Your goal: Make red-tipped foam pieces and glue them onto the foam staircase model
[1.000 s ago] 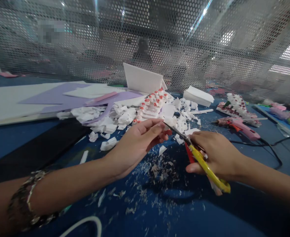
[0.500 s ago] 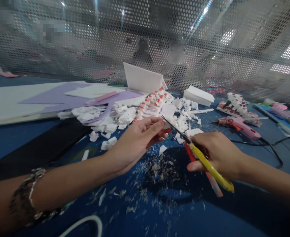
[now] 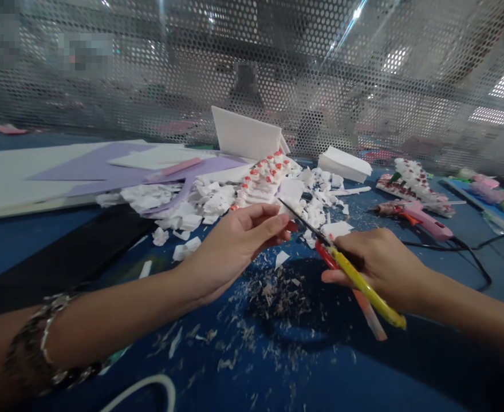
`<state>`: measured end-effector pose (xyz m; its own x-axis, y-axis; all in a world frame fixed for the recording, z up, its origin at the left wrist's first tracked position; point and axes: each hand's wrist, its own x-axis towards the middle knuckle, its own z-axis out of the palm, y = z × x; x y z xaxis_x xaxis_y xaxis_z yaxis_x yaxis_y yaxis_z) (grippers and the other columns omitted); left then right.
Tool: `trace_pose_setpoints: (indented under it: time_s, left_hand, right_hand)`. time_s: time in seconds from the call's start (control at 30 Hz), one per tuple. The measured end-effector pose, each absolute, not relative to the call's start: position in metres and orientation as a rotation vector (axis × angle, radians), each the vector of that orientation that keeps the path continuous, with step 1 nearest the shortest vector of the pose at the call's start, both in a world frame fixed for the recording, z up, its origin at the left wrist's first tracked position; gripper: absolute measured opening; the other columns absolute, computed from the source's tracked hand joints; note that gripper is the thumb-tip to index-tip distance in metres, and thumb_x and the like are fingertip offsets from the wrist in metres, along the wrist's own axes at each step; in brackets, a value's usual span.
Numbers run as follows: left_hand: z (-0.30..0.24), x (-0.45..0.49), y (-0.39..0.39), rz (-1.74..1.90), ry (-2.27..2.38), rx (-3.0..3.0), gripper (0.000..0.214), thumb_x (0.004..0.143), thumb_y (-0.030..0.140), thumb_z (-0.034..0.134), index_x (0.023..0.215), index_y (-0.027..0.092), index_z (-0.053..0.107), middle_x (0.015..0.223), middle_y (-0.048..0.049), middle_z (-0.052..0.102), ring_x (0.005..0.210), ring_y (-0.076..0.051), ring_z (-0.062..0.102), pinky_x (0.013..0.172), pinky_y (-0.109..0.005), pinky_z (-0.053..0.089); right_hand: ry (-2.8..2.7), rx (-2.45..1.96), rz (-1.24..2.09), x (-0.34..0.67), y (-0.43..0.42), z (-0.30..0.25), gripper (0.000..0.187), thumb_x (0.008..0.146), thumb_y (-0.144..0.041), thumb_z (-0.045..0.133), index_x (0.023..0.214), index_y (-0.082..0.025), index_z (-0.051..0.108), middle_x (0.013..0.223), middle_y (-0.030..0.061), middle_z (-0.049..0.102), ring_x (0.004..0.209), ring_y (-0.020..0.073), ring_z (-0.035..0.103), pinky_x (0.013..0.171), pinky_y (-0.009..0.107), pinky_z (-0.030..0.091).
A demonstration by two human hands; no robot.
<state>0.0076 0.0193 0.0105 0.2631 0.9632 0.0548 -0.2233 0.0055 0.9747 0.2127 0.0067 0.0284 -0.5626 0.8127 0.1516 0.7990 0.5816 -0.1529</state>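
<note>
My right hand is closed round a pair of scissors with yellow and red handles, blades pointing up and left toward my left hand. My left hand pinches a small piece at its fingertips, right at the blade tips; the piece is too small to name. Under both hands lies a scatter of fine white snippets on the blue table. A bracelet sits on my left wrist.
A heap of white foam scraps and a piece studded with red dots lie behind my hands. Purple and white sheets lie left, a pink glue gun with black cord right. A perforated metal screen closes the back.
The scissors' handles have spread a little and my right hand has shifted slightly left. My left hand keeps its pinch in the same place.
</note>
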Motion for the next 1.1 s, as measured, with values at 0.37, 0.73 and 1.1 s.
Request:
trace_pose_setpoints:
  time_s: [0.37, 0.73, 1.1]
  left_hand:
    - [0.0118, 0.0088, 0.0190, 1.129, 0.869, 1.163, 0.011, 0.073, 0.024, 0.066, 0.071, 0.015, 0.059, 0.070, 0.0027, 0.059, 0.063, -0.005, 0.052, 0.064, -0.014, 0.044]
    - [0.0117, 0.0063, 0.0190, 1.098, 0.861, 1.215, 0.013, 0.074, 0.027, 0.065, 0.072, 0.015, 0.059, 0.072, 0.0016, 0.060, 0.065, -0.006, 0.053, 0.065, -0.015, 0.044]
    - [0.0037, 0.0049, 0.0193, 1.046, 0.839, 1.360, 0.014, 0.074, 0.031, 0.066, 0.078, 0.018, 0.062, 0.074, 0.0013, 0.063, 0.068, -0.008, 0.058, 0.063, -0.016, 0.043]
  right_hand:
    - [-2.597, -1.404, 0.108, 0.2119, 0.0016, 0.0287, 0.058, 0.081, -0.066, 0.030, 0.055, -0.016, 0.044, 0.047, -0.0019, 0.043, 0.041, 0.0058, 0.030, 0.045, 0.021, 0.021]
    - [-2.630, -1.437, 0.136, 0.2119, 0.0051, 0.0275, 0.057, 0.079, -0.068, 0.028, 0.061, -0.017, 0.046, 0.053, -0.0003, 0.049, 0.045, 0.0075, 0.033, 0.048, 0.023, 0.022]
    - [-2.633, -1.476, 0.090, 0.2091, 0.0001, 0.0341, 0.056, 0.070, -0.073, 0.039, 0.063, -0.018, 0.044, 0.058, -0.0001, 0.051, 0.048, 0.0090, 0.034, 0.048, 0.023, 0.023]
